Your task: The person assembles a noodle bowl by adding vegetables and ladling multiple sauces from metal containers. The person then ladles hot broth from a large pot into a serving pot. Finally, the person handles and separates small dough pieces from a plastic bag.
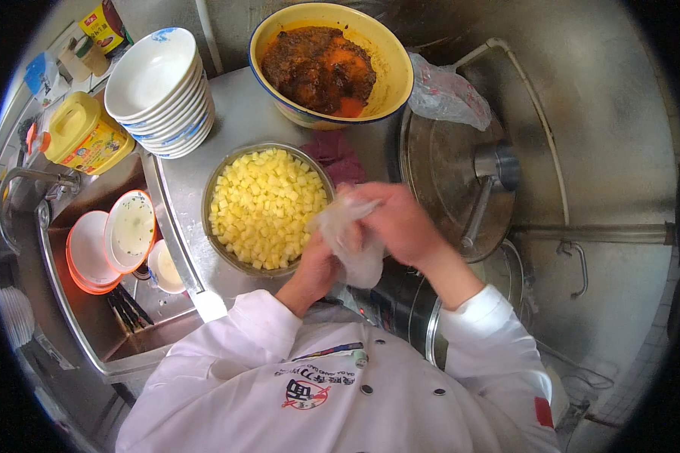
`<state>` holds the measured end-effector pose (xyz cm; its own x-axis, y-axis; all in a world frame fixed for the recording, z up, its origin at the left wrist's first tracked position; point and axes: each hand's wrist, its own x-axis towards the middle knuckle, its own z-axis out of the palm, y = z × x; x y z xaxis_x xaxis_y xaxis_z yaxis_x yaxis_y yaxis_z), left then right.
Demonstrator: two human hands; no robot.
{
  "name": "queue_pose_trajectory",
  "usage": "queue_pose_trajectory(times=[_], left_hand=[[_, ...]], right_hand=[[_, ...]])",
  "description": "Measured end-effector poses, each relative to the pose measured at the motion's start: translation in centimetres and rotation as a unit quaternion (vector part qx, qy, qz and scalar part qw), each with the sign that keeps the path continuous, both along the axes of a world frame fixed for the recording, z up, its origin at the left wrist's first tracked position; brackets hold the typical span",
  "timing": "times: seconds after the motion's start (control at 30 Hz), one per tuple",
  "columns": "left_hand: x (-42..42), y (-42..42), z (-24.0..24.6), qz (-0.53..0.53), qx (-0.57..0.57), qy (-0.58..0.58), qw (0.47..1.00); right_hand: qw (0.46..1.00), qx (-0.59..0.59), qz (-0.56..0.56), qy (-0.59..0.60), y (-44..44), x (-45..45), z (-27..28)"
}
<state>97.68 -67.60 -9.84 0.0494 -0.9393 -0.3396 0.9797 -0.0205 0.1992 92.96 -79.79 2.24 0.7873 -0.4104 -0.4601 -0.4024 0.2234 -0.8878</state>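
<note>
Both my hands are together over the right rim of a round metal basin filled with pale yellow diced pieces, which look like potato. Between them is a crumpled piece of thin translucent plastic, a bag or a disposable glove. My right hand pinches its upper part and is slightly blurred. My left hand grips it from the other side, its fingers partly hidden behind the plastic. Beyond the basin stands a yellow enamel bowl with a dark reddish-brown, oily paste. A dark red cloth lies between basin and bowl.
Stacked white bowls and a yellow jug stand at the back left. In the sink are orange-rimmed bowls and dark utensils. A large round metal lid lies at right, near a clear plastic bag.
</note>
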Motion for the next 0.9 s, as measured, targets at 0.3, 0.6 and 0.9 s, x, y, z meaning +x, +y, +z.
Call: queue_pose_trajectory(times=[0.3,0.6,0.9], left_hand=[[-0.9,-0.4,1.1,0.037,0.032,-0.187,0.981],[-2.4,-1.4,0.2,0.062,-0.037,-0.239,0.968],[-2.3,-1.7,-0.2,0.004,-0.034,-0.157,0.987]], right_hand=[[0.917,-0.341,0.129,0.162,0.1,-2.4,2.0],[0.981,-0.088,-0.004,0.170,-1.3,-5.1,1.0],[0.969,0.190,-0.136,0.076,-1.7,-4.5,-0.9]])
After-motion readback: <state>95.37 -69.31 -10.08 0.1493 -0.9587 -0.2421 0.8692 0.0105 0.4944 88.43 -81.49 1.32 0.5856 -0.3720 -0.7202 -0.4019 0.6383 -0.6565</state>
